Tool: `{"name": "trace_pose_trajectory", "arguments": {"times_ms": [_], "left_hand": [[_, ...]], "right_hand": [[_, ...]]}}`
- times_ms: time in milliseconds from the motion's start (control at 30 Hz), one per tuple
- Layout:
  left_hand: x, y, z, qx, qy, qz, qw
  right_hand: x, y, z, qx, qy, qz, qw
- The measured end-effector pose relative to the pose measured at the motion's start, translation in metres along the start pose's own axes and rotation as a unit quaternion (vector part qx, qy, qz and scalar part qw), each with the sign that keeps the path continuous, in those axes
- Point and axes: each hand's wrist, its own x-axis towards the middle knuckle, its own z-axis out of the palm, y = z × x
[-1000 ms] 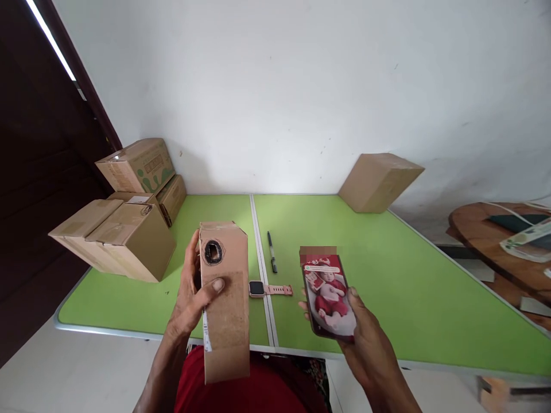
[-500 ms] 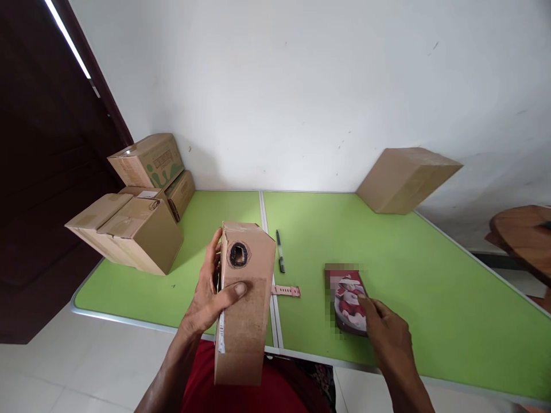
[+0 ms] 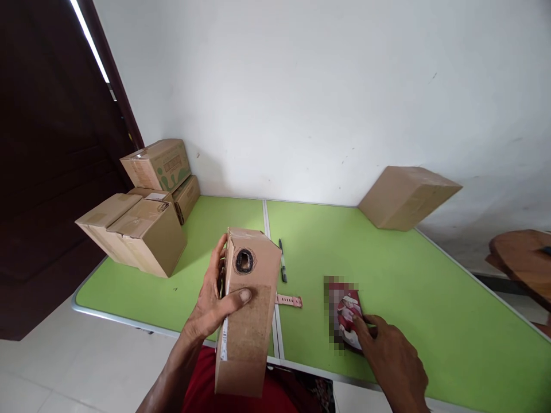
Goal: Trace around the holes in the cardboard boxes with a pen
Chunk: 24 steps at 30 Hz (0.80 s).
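My left hand [image 3: 215,298] grips a tall, narrow cardboard box [image 3: 249,321] by its left side, thumb across the front face. A hole ringed in black shows near the top of that face. The box is upright over the table's front edge. To the right, my right hand [image 3: 385,347] pinches the lower right edge of a flat, dark red item [image 3: 349,312] with a printed picture; its left part is blurred out. Between the two lies a pink watch strap [image 3: 290,300], its left end hidden behind the box. A dark pen [image 3: 283,261] lies just beyond it.
The green table [image 3: 314,241] has a pale seam down its middle. Several cardboard boxes [image 3: 146,229] are stacked at its left. One more box [image 3: 408,198] stands at the back right against the white wall [image 3: 293,103]. A wooden stool [image 3: 520,258] is off to the right.
The whole view has shifted, so the table sits a little lower. My right thumb and fingers have moved further over the picture of the red item. My left hand keeps its hold on the box.
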Motion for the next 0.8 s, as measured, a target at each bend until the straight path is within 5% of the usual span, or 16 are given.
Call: {"name": "trace_pose_trajectory", "arguments": {"times_ms": [100, 200, 267, 333, 433, 633, 733, 800], "left_hand": [[0.000, -0.004, 0.000, -0.006, 0.000, 0.005, 1.000], [0.001, -0.006, 0.005, -0.013, -0.004, 0.001, 1.000], [0.001, -0.006, 0.009, -0.020, -0.011, 0.003, 1.000], [0.001, -0.004, 0.012, -0.019, -0.012, 0.011, 1.000], [0.000, -0.001, 0.009, -0.001, 0.002, 0.035, 0.999], [-0.005, 0.002, -0.005, 0.030, -0.043, 0.045, 0.998], [-0.005, -0.001, -0.005, 0.092, -0.073, 0.009, 0.993], [-0.007, -0.006, -0.003, 0.131, -0.084, -0.028, 0.987]], "right_hand": [[-0.009, -0.017, -0.007, 0.024, 0.042, -0.028, 0.998], [-0.034, -0.057, -0.012, 0.185, 0.044, -0.115, 0.975], [-0.060, -0.093, -0.012, 0.353, -0.049, -0.181, 0.917], [-0.086, -0.126, -0.011, 0.485, -0.168, -0.268, 0.815], [-0.111, -0.159, -0.005, 0.510, -0.227, -0.303, 0.773], [-0.105, -0.159, 0.014, 0.592, -0.232, -0.230, 0.736], [-0.086, -0.149, 0.015, 0.636, -0.277, -0.183, 0.696], [-0.075, -0.146, 0.013, 0.631, -0.293, -0.173, 0.698]]}}
